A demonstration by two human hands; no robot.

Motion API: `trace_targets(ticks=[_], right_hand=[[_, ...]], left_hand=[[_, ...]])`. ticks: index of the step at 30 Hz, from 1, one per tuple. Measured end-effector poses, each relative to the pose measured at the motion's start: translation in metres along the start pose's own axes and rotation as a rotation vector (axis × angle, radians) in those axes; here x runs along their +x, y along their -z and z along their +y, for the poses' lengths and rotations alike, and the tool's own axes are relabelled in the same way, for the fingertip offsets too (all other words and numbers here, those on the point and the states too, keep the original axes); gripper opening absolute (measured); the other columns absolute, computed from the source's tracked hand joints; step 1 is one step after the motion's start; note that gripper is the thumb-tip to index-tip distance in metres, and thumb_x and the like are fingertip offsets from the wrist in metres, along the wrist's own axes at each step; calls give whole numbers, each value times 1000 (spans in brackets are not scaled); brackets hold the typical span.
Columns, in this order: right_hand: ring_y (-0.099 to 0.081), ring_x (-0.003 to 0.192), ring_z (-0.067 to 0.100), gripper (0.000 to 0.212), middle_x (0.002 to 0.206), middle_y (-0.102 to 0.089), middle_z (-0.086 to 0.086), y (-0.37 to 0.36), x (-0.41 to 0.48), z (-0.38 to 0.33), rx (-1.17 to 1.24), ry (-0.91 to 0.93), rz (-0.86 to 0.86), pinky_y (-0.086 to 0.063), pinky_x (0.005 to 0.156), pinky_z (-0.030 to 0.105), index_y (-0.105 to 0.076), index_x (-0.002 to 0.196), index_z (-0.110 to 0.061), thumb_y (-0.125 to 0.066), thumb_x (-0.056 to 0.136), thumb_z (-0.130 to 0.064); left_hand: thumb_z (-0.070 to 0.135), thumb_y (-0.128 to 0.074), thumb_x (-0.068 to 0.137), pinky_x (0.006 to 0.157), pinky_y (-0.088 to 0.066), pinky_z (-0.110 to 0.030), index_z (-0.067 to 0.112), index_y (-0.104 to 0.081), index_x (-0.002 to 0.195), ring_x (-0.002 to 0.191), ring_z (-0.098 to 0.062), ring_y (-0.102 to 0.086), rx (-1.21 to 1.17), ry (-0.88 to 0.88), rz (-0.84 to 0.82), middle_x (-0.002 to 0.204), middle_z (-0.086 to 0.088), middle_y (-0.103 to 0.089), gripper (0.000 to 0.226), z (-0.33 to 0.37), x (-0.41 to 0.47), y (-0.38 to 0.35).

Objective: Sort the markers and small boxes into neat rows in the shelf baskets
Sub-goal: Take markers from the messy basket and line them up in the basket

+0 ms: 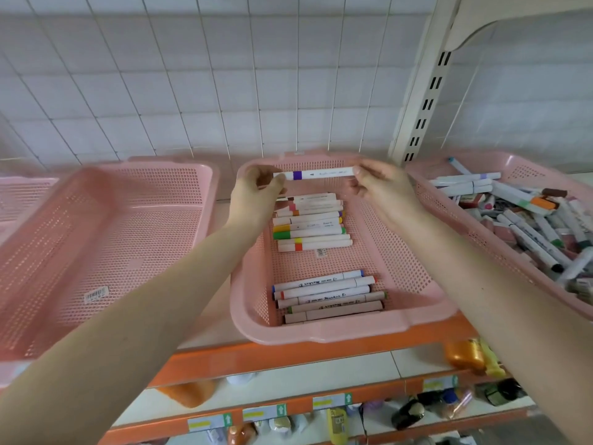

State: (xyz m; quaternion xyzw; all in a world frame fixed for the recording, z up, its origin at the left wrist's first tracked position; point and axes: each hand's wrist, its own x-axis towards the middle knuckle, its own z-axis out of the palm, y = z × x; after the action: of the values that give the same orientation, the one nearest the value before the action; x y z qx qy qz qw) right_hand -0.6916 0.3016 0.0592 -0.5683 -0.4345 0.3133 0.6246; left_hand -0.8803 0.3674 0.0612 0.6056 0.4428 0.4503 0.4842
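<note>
head: middle basket (321, 332) holds two marker rows (308, 226).

The word "Marker" is printed in black script, seen upside down, on several near-row markers (321, 282) in the middle basket (321, 334). Small grey print on the held marker (316, 173) cannot be read. Barcode stickers are seen in the left basket (95, 294) and the middle one (321, 252), digits blurred. White up-arrows on green are shown on the shelf tags (332, 401).

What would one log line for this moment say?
left hand, right hand: pinch white purple-banded marker by its ends | above: middle pink mesh basket, far end | inside: two marker rows
</note>
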Motion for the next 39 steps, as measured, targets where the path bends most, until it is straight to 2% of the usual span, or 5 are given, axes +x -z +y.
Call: trace_targets(ticks=[6,10,23,29,39], right_hand=[[-60,79,17,26,79,-67,1,1,-1,-1,72,4,57,-50,90,38,-68,86,-24,-55,93,-2],[-62,81,17,26,96,-65,13,3,10,-9,52,-225,37,-54,83,30,-61,115,4,-57,90,2],[-59,79,3,18,96,-71,-8,2,39,11,-1047,19,-379,-40,94,21,-72,104,-19,-65,88,-24],[-62,103,15,19,102,-71,-1,-1,47,14,-1186,214,-360,-40,100,29,-70,107,-16,-61,90,-19],[-66,95,17,22,106,-71,4,84,51,-51,-1087,254,-63,-50,91,32,-70,109,-12,-60,90,-16]], left_hand=[[11,-54,95,67,-58,-23,7,-60,105,80,-15,-65,69,7,-9,91,-4,-65,13,1,1,0],[10,-58,92,64,-58,-25,8,-64,103,77,-15,-66,278,-23,-95,97,-7,-68,13,9,9,7],[34,-55,90,103,-33,-35,27,-68,104,104,-18,-59,1460,-285,-430,105,5,-67,21,-13,45,5],[35,-61,88,102,-39,-38,28,-68,98,106,-22,-56,1469,-235,-452,107,2,-65,15,-20,57,1],[37,-54,92,74,-45,-24,31,-62,113,79,-9,-57,1028,-358,-360,105,16,-64,23,35,46,-59]])
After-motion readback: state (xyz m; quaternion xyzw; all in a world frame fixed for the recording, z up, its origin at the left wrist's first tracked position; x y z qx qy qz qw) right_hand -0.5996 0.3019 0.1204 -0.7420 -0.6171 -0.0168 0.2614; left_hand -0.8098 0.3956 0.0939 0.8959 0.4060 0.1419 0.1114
